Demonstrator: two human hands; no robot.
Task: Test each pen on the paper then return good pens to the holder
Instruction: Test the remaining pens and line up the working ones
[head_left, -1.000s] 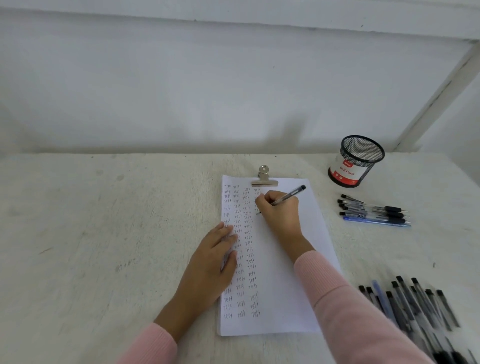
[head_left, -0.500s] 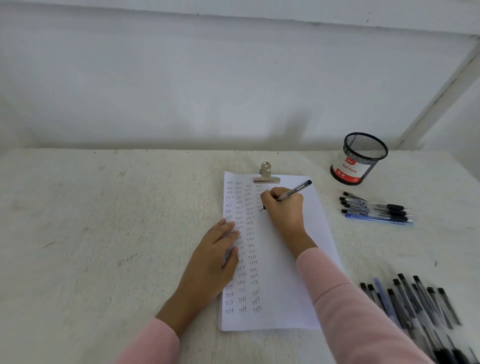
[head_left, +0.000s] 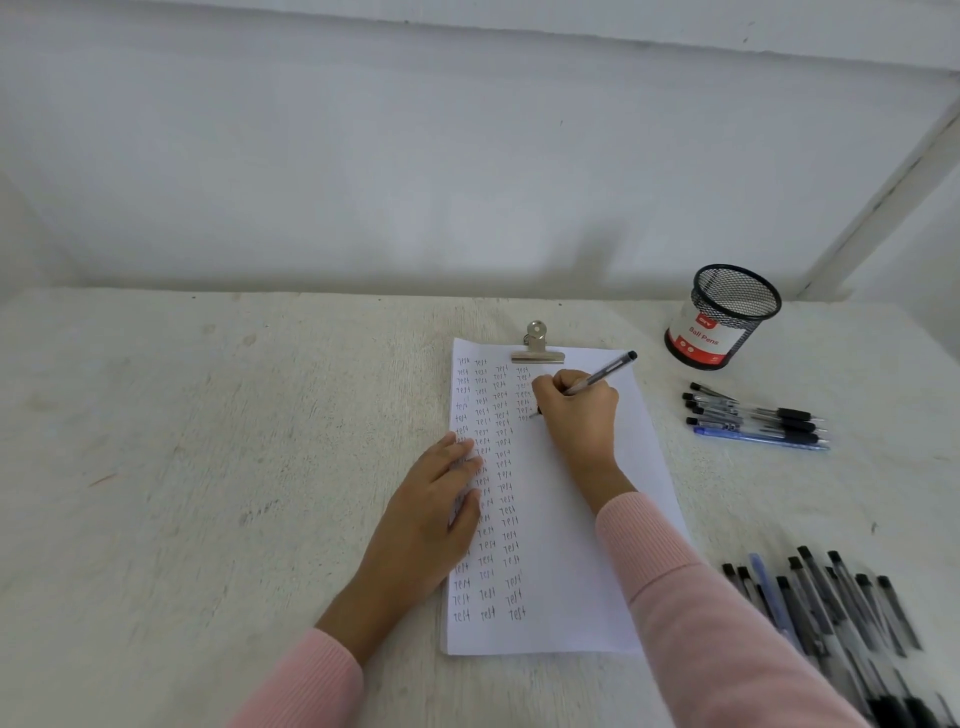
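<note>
wall is running plain white well beyond the grip | white post is slanting up, far off to the grip's right | rough off-white table is spreading out under and around the grip | light's looking soft and even

Worktop: rough, grainy, matt off-white.
Paper: smooth, matt white sheet.
Clip: bright polished metal.
Holder: black wire mesh, with a glossy red-and-white label band.
Pen: clear glossy plastic barrel with a black end.
Loose pens: clear and blue plastic; the black sections may be rubber.
Sleeve: pink ribbed knit cloth, matt.
Wall: flat matt white paint.
</note>
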